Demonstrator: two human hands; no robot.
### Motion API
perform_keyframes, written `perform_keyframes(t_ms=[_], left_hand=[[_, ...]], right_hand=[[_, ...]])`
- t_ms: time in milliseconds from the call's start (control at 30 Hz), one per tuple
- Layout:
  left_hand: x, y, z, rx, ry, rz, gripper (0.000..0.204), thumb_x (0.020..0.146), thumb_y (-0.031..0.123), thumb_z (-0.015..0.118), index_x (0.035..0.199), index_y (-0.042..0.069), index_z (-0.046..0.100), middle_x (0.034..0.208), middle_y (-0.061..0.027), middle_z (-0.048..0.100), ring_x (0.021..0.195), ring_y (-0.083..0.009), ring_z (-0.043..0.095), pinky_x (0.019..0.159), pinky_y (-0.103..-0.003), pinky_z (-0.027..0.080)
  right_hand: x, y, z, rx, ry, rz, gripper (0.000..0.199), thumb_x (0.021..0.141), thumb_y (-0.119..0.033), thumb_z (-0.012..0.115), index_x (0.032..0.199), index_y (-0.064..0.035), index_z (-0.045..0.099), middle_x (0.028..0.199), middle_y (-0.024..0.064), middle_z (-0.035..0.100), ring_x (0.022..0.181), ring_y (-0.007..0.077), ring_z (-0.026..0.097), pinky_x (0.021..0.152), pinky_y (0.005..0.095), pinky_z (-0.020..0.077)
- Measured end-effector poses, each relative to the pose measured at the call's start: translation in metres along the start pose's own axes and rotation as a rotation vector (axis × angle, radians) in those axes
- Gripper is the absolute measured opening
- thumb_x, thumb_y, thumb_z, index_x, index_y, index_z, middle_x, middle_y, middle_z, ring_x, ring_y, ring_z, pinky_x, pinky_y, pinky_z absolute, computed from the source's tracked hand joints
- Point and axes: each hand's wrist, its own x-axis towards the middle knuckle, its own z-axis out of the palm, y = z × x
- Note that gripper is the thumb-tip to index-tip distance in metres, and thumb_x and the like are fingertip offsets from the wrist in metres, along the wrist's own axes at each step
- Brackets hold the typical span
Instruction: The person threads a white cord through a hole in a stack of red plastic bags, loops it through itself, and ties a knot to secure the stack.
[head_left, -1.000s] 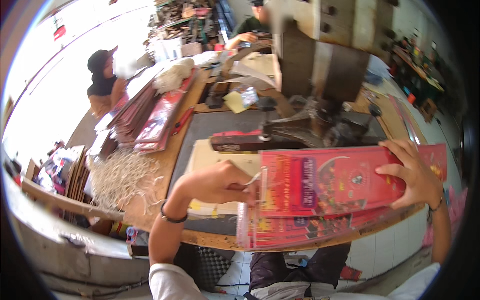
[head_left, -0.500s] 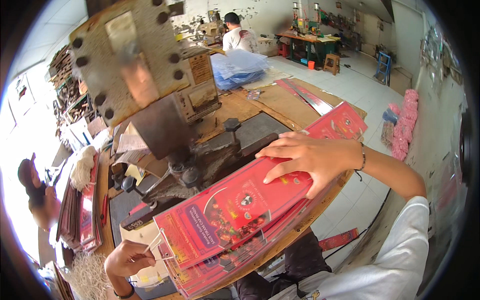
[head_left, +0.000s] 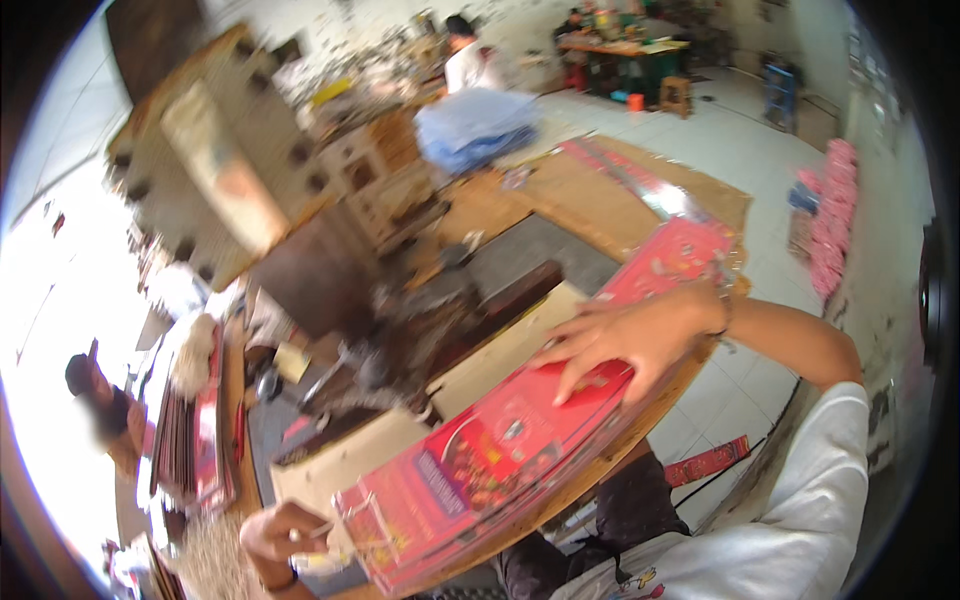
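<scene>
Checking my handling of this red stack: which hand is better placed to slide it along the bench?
Probably the right hand: it lies flat, fingers spread, on top of the stack of red printed sheets. The left hand only pinches the stack's near corner.

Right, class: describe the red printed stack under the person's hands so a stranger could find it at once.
Start at the wooden workbench. On its near edge lies the red printed stack, right hand flat on top, left hand at its end. Unlike the pink bundles by the wall, it carries pictures.
</scene>
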Motion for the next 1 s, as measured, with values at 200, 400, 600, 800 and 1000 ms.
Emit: perform_keyframes(t_ms=[200, 400, 600, 800, 1000], left_hand=[[0.042, 0.006, 0.007, 0.001, 0.164, -0.020, 0.026, 0.094, 0.014, 0.067, 0.075, -0.002, 0.059, 0.064, -0.0061, 0.052, 0.058, -0.0150, 0.049, 0.054, -0.031, 0.039], [0.024, 0.005, 0.008, -0.009, 0.239, 0.131, 0.023, 0.090, 0.014, 0.069, 0.080, -0.004, 0.059, 0.080, -0.0089, 0.061, 0.072, -0.0210, 0.057, 0.067, -0.035, 0.044], [-0.003, 0.013, 0.004, -0.197, 0.289, 0.094, 0.028, 0.098, 0.019, 0.062, 0.080, -0.003, 0.063, 0.067, -0.0062, 0.061, 0.060, -0.0148, 0.058, 0.058, -0.029, 0.044], [-0.014, 0.011, -0.003, -0.165, 0.474, -0.033, 0.032, 0.101, 0.022, 0.056, 0.083, -0.002, 0.065, 0.064, 0.0028, 0.051, 0.055, -0.0041, 0.036, 0.049, -0.024, 0.029], [0.005, 0.001, 0.008, -0.046, 0.643, 0.117, 0.027, 0.100, 0.020, 0.059, 0.085, -0.002, 0.065, 0.068, -0.0018, 0.059, 0.055, -0.0062, 0.044, 0.049, -0.026, 0.033]], right_hand=[[0.014, -0.055, -0.022, -0.173, 0.117, 0.040, 0.049, 0.078, -0.031, 0.077, 0.124, -0.0183, 0.062, 0.140, 0.0124, 0.051, 0.129, 0.0359, 0.046, 0.107, 0.0541, 0.0362], [0.139, -0.138, 0.002, -0.043, 0.486, -0.349, 0.034, 0.083, -0.021, 0.071, 0.112, -0.0060, 0.063, 0.112, 0.0118, 0.063, 0.104, 0.0302, 0.062, 0.093, 0.0423, 0.0500], [0.238, -0.138, 0.040, 0.189, 0.566, -0.461, 0.037, 0.087, -0.022, 0.069, 0.116, -0.0015, 0.060, 0.101, 0.0148, 0.065, 0.097, 0.0307, 0.063, 0.086, 0.0427, 0.0494], [0.242, -0.116, 0.049, 0.383, 0.559, -0.397, 0.025, 0.089, -0.009, 0.066, 0.112, -0.0013, 0.060, 0.079, 0.0153, 0.066, 0.078, 0.0327, 0.064, 0.074, 0.0425, 0.0488], [0.224, -0.107, 0.045, 0.408, 0.502, -0.289, 0.025, 0.090, -0.009, 0.066, 0.113, -0.0012, 0.065, 0.074, 0.0144, 0.064, 0.072, 0.0309, 0.063, 0.069, 0.0387, 0.0488]])
